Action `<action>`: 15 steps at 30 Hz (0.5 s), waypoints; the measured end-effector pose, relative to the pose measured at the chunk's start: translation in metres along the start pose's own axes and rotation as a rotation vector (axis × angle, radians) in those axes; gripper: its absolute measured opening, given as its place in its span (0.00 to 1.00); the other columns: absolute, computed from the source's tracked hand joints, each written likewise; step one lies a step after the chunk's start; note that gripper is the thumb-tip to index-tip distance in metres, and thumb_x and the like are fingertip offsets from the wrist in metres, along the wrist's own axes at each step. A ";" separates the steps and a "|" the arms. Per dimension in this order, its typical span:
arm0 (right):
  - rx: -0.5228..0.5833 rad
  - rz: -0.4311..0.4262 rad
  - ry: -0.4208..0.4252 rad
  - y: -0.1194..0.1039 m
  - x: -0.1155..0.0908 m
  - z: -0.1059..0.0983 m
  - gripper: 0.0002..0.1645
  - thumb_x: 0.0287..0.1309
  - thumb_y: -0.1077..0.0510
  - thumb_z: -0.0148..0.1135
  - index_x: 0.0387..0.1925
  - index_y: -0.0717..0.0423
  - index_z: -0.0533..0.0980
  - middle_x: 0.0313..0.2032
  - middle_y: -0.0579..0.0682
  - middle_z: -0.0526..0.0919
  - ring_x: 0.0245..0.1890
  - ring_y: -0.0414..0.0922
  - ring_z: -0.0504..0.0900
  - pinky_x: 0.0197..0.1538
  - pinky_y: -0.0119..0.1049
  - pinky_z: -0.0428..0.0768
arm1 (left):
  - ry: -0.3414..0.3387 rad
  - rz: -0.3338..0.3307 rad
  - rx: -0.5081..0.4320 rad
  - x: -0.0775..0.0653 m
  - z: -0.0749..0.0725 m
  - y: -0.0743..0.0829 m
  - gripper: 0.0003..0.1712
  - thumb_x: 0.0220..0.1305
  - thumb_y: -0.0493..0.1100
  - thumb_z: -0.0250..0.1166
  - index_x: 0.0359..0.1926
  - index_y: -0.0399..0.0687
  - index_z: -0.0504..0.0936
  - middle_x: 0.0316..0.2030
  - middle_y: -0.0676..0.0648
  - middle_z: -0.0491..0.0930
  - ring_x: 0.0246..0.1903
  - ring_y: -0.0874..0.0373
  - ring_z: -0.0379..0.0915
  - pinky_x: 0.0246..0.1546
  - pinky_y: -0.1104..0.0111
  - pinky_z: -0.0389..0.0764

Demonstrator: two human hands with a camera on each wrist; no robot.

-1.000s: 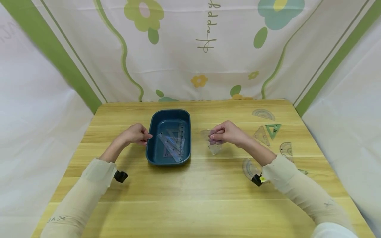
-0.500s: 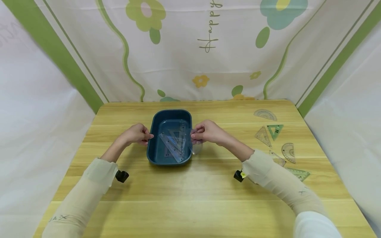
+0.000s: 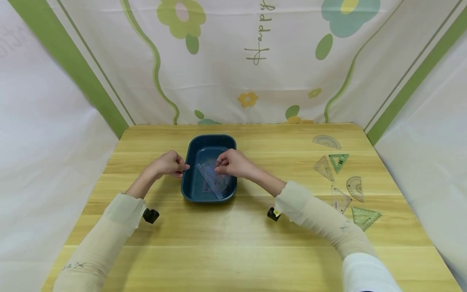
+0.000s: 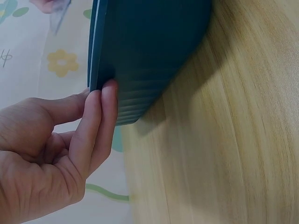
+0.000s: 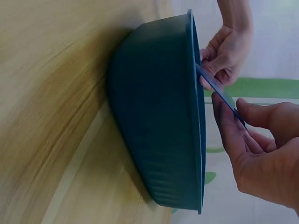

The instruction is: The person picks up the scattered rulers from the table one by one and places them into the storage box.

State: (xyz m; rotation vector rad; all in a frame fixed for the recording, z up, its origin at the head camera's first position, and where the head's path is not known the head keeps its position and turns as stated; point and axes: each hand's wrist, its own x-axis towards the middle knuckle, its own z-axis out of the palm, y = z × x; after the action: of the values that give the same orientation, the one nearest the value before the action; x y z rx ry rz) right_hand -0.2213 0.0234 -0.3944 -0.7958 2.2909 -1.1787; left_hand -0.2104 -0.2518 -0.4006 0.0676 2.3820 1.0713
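Observation:
My left hand [image 3: 168, 164] pinches the left rim of a deep blue rectangular tray [image 3: 185, 188]; in the left wrist view its thumb and fingers [image 4: 108, 107] clasp the tray wall [image 4: 140, 56]. Over the tray's opening, my right hand [image 3: 233, 163] pinches a thin clear protractor [image 3: 221, 184], rounded in outline. The right wrist view shows the protractor [image 5: 219, 88] tilted, its lower end at the rim, between thumb and fingers of the right hand [image 5: 261, 149]. Beneath it in the tray lie clear set squares [image 3: 208, 176], partly hidden.
On the table's right side lie two protractors [image 3: 326, 141] [image 3: 355, 188], two clear set squares [image 3: 324, 168] [image 3: 340, 198] and two green set squares [image 3: 338, 162] [image 3: 366, 217]. A patterned white cloth [image 3: 219, 73] hangs behind the wooden table [image 3: 233, 243].
My right hand has carried the clear protractor leftward from the table's middle, across the tray's right rim, to above its inside. The left hand keeps its pinch on the rim.

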 end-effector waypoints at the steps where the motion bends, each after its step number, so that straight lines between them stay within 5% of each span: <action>1: -0.032 -0.002 -0.012 -0.001 0.001 0.002 0.07 0.63 0.62 0.66 0.41 0.63 0.83 0.35 0.56 0.89 0.35 0.47 0.89 0.37 0.32 0.86 | 0.001 -0.003 -0.002 0.000 0.001 0.000 0.17 0.73 0.38 0.58 0.26 0.34 0.78 0.21 0.49 0.76 0.22 0.58 0.76 0.37 0.61 0.86; 7: -0.251 -0.054 0.007 -0.001 0.003 0.008 0.17 0.65 0.65 0.62 0.54 0.67 0.79 0.48 0.59 0.86 0.49 0.49 0.86 0.50 0.37 0.85 | 0.005 -0.001 -0.001 -0.001 0.000 0.000 0.17 0.74 0.38 0.58 0.27 0.34 0.77 0.21 0.49 0.76 0.22 0.57 0.76 0.38 0.60 0.86; 15: -0.305 -0.094 0.076 0.001 -0.015 -0.007 0.16 0.66 0.63 0.62 0.54 0.62 0.80 0.52 0.60 0.84 0.52 0.51 0.84 0.57 0.42 0.82 | 0.003 -0.004 0.013 0.000 -0.001 -0.001 0.16 0.74 0.38 0.58 0.28 0.34 0.78 0.22 0.49 0.77 0.23 0.58 0.76 0.36 0.62 0.86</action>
State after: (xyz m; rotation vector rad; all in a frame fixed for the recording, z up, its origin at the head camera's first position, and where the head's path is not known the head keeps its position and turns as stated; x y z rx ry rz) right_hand -0.2149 0.0376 -0.3899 -0.9921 2.5591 -0.9219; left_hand -0.2104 -0.2531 -0.4007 0.0657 2.3912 1.0543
